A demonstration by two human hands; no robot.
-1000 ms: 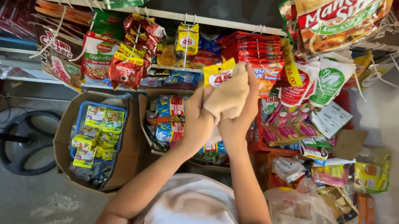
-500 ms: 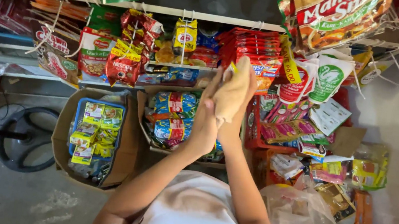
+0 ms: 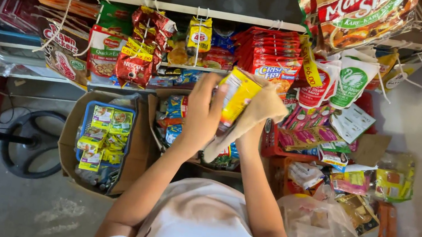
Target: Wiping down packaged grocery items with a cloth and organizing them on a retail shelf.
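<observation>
Head view: I see left hand near frame centre, fingers curled around yellow packet, gripping it by left edge. Right hand at 3 o'clock of left, mostly hidden under beige cloth; I cannot tell how its fingers sit, cloth draped over it, pressed against packet. Packet upright, between both hands, in front of shelf with hanging sachets. Cardboard box at 8 o'clock of hands. Clear plastic bag at 4 o'clock.
</observation>
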